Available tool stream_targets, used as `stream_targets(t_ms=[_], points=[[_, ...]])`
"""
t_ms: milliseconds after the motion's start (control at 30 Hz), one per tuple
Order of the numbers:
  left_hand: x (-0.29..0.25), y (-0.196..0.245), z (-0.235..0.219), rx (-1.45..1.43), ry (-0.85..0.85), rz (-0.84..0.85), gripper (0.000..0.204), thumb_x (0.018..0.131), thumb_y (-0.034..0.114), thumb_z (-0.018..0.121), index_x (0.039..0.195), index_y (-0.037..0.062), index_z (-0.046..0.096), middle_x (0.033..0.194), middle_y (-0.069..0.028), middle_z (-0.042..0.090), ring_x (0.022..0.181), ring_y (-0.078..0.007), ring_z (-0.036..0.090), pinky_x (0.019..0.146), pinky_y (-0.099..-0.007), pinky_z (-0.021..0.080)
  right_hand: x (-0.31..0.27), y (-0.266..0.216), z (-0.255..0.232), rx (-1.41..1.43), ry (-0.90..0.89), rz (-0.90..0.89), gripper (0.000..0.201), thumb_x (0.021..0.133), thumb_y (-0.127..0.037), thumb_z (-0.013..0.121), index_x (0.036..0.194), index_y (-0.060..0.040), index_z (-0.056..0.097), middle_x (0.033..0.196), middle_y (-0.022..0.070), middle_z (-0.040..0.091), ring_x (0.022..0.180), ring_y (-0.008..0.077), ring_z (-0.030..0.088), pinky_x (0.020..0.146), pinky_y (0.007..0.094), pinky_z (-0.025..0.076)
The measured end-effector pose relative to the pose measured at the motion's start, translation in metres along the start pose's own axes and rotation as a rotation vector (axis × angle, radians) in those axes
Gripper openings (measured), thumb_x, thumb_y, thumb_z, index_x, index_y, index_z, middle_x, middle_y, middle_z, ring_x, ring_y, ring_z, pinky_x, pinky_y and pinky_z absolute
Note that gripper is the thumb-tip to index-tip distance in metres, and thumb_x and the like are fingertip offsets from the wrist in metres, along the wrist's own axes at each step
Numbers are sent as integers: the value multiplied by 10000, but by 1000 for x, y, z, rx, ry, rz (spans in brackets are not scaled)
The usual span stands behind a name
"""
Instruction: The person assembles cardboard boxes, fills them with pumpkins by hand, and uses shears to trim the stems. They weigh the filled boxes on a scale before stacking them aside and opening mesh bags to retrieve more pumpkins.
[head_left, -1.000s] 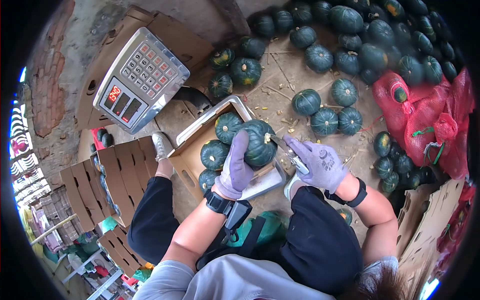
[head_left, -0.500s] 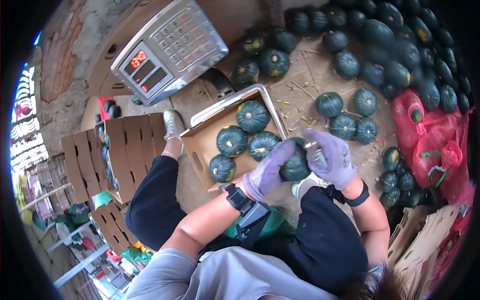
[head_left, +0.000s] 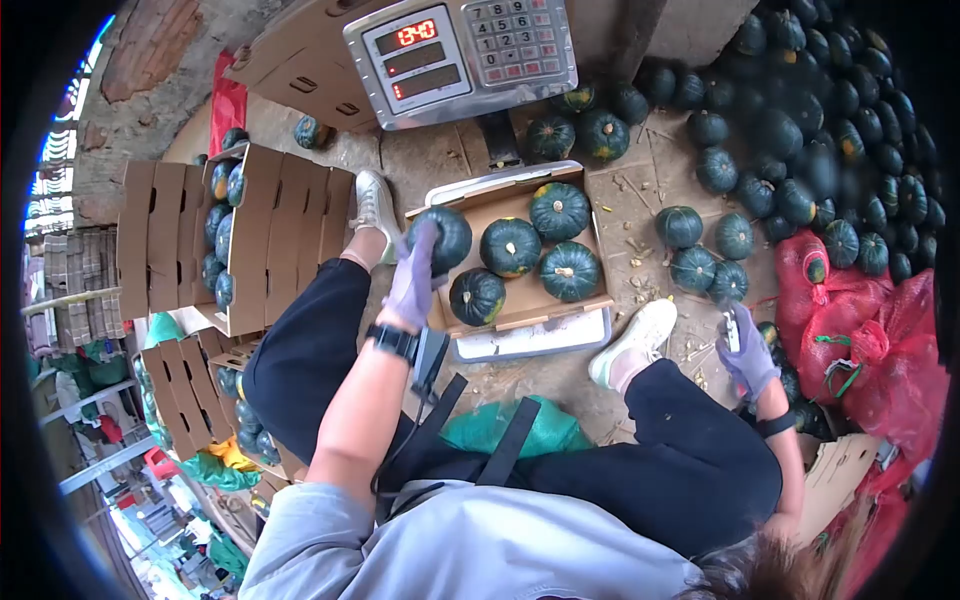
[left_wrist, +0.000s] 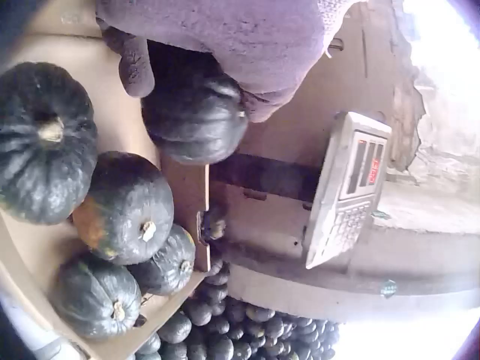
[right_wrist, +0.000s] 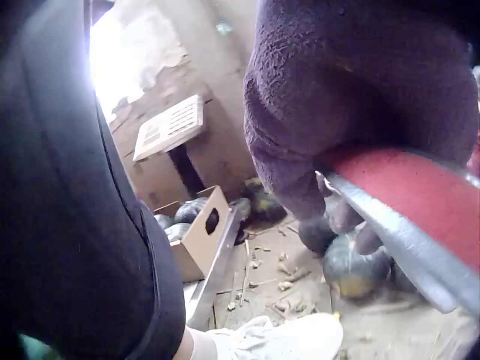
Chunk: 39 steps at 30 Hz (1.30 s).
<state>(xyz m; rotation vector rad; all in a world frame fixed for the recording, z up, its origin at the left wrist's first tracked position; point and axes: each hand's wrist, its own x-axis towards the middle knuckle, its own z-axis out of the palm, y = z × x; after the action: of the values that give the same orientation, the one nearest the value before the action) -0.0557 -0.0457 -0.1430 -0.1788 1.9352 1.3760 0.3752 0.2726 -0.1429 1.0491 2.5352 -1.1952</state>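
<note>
My left hand (head_left: 410, 290), in a purple glove, grips a round dark green pumpkin (head_left: 448, 242) over the left edge of a cardboard box (head_left: 545, 316). In the left wrist view the gloved fingers lie over the top of that pumpkin (left_wrist: 196, 120). Several pumpkins (head_left: 510, 247) sit in the box, their cut stems facing up. Off to the right, beyond the knee, my gloved right hand (head_left: 752, 364) holds pruning shears (head_left: 732, 332). The right wrist view shows their red and silver handle (right_wrist: 420, 199) in the curled fingers; the blades are hidden there.
The box stands on the scale's platform (head_left: 540, 342), below a lit display (head_left: 415, 36). Stacked boxes (head_left: 270, 230) of pumpkins are at left. A large pumpkin heap (head_left: 860, 140) and red mesh sacks (head_left: 850, 340) fill the right. Stem scraps (head_left: 630, 230) litter the floor.
The left hand has carried the pumpkin from the box's right side to its left edge. The right hand has moved away to the right with the shears. The head view has turned.
</note>
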Motion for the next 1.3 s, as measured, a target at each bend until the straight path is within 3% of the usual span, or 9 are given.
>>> stream_targets(t_ms=[200, 267, 333, 467, 700, 1100, 1167, 1267, 1300], points=[[43, -44, 22, -100, 57, 118, 641, 931, 311, 605, 1466, 82, 335, 1346, -185, 488, 1222, -308, 524, 1006, -468, 486, 43, -160, -28, -668, -143, -222, 667, 810, -131, 665, 1432, -225, 443, 1111, 146, 609, 1064, 339, 602, 916, 462, 476], [11, -42, 47, 702, 651, 715, 623, 875, 238, 675, 1414, 87, 401, 1246, -190, 524, 1117, -361, 550, 996, -438, 448, 57, -181, -14, -773, -146, -299, 674, 809, -142, 662, 1438, -245, 440, 1079, 130, 597, 1052, 338, 590, 908, 463, 464], [-32, -4, 60, 820, 213, 963, 527, 763, 174, 713, 1262, 118, 553, 1158, -98, 572, 1118, -314, 522, 983, -447, 410, 75, -175, 16, -884, -120, -442, 688, 803, -175, 675, 1444, -243, 437, 1022, 116, 583, 1009, 337, 580, 877, 445, 464], [-25, -47, 103, 949, -16, 1298, 383, 793, 245, 688, 1165, 186, 619, 1030, -25, 587, 1017, -254, 558, 896, -429, 448, 88, -168, 65, -1098, -66, -505, 668, 834, -139, 613, 1457, -279, 415, 1010, 75, 557, 972, 279, 550, 849, 403, 437], [-15, -55, 117, 1281, -226, 1056, 390, 818, 292, 687, 1192, 199, 628, 1029, -40, 590, 1007, -250, 558, 890, -416, 439, 86, -165, 89, -1234, -50, -432, 659, 884, -126, 548, 1496, -267, 348, 990, 57, 560, 894, 245, 564, 791, 386, 422], [3, -42, 128, 1336, -226, 922, 200, 832, 263, 670, 1025, 213, 690, 924, -45, 657, 866, -238, 633, 779, -398, 497, 110, -186, 51, -474, -692, -106, 813, 794, -399, 647, 1498, -141, 334, 1143, 194, 681, 1068, 390, 643, 912, 435, 511], [-13, -35, 118, 992, -77, 903, 200, 849, 300, 652, 1010, 190, 699, 895, -67, 685, 846, -255, 665, 777, -400, 517, 117, -176, 37, -596, -456, -137, 764, 801, -353, 699, 1474, -198, 374, 1089, 175, 660, 1004, 332, 654, 879, 432, 508], [-51, -56, 105, 794, -818, 1024, 212, 849, 312, 655, 1005, 179, 708, 931, -71, 703, 915, -266, 671, 820, -392, 524, 129, -178, 30, -785, -126, -253, 723, 796, -226, 708, 1452, -258, 407, 1143, 121, 616, 1074, 318, 616, 928, 438, 479], [-72, -40, 99, 953, -772, 1175, 231, 852, 314, 652, 1021, 165, 703, 949, -75, 707, 919, -271, 673, 824, -389, 527, 136, -177, 29, -837, -52, -310, 715, 796, -174, 707, 1442, -272, 418, 1155, 104, 604, 1093, 309, 607, 940, 441, 471]])
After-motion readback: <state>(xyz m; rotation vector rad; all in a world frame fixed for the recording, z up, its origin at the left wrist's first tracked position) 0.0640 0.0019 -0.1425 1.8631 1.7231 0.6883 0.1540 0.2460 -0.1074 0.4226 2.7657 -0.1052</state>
